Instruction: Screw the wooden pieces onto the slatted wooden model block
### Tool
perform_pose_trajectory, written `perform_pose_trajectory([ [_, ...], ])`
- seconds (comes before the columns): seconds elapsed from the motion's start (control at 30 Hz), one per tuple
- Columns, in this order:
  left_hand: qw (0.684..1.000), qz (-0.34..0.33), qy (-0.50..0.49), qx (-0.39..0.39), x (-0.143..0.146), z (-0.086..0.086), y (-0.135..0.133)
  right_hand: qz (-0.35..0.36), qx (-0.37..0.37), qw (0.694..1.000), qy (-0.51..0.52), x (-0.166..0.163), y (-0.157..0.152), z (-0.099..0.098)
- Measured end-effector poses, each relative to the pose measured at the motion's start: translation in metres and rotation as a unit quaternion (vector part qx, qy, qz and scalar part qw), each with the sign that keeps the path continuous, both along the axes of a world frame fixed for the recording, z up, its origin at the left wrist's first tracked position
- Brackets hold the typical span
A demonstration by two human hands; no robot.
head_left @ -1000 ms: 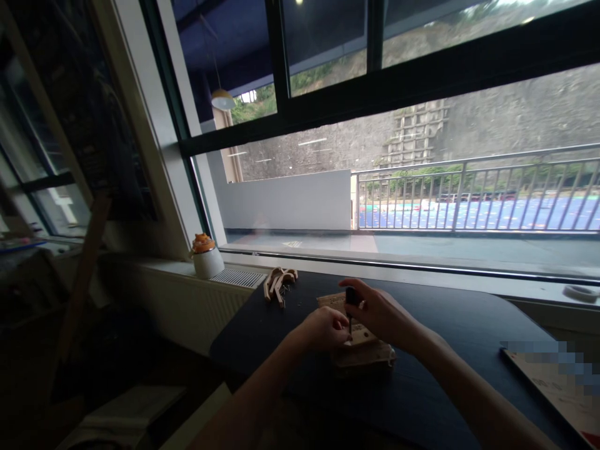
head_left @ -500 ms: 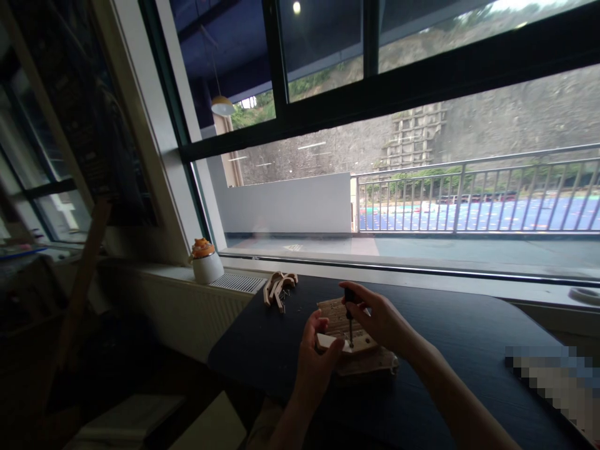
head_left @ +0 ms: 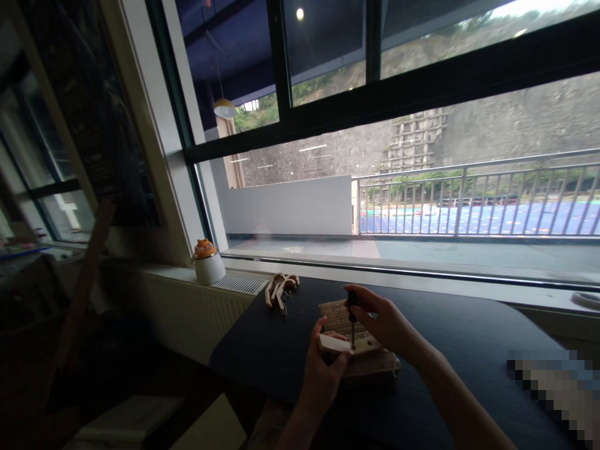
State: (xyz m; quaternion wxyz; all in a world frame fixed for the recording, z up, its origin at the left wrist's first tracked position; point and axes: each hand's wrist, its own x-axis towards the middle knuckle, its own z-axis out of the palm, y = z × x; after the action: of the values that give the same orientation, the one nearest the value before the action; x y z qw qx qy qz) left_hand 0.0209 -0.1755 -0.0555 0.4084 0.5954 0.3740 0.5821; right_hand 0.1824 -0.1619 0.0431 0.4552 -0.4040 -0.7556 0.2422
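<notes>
My right hand (head_left: 374, 310) is closed around the dark handle of a screwdriver (head_left: 352, 312), which stands nearly upright. Its tip meets a pale wooden piece (head_left: 334, 344) at a hole or screw head; which of these I cannot tell. My left hand (head_left: 323, 365) grips that wooden piece at its left end, thumb in front and fingers behind. Beneath it is a rough, layered brown block (head_left: 375, 365), apparently corrugated cardboard or wood, on the dark table. Farther back on the left lie several curved wooden parts (head_left: 281, 287) with small screws (head_left: 287, 297) beside them.
The dark table (head_left: 450, 325) stands against a window sill. A white pot with an orange top (head_left: 209, 262) sits on the radiator cover (head_left: 241, 283) at the left. A blurred-out flat object (head_left: 553, 394) lies at the table's right edge.
The left fingers have shifted their hold on the wooden piece, with the thumb lower now. The right hand keeps the screwdriver at the same spot; the view has moved slightly.
</notes>
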Motion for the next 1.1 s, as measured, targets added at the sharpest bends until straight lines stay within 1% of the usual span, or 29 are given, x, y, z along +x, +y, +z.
perform_pose_trajectory([
  [0.17, 1.0, 0.003, 0.003, -0.009, -0.001, 0.002, -0.002, -0.006, -0.01, 1.0, 0.004, 0.003, -0.002, -0.002],
  [0.4, 1.0, 0.0, 0.011, -0.008, -0.002, -0.001, 0.001, -0.031, 0.015, 0.999, -0.001, 0.002, -0.001, -0.001],
  [0.63, 1.0, 0.003, 0.017, -0.011, -0.002, -0.001, 0.001, -0.031, 0.028, 0.999, 0.008, 0.008, -0.001, 0.002],
  [0.8, 1.0, 0.003, 0.019, -0.001, -0.002, -0.004, 0.001, -0.048, 0.03, 0.998, -0.001, 0.006, 0.0, 0.005],
  [0.93, 1.0, 0.003, 0.006, -0.005, -0.002, -0.005, 0.003, -0.062, 0.044, 0.997, -0.028, 0.004, -0.003, 0.01],
  [1.1, 1.0, 0.004, 0.002, -0.004, -0.002, -0.005, 0.004, -0.057, 0.06, 0.996, -0.034, 0.004, -0.007, 0.008],
])
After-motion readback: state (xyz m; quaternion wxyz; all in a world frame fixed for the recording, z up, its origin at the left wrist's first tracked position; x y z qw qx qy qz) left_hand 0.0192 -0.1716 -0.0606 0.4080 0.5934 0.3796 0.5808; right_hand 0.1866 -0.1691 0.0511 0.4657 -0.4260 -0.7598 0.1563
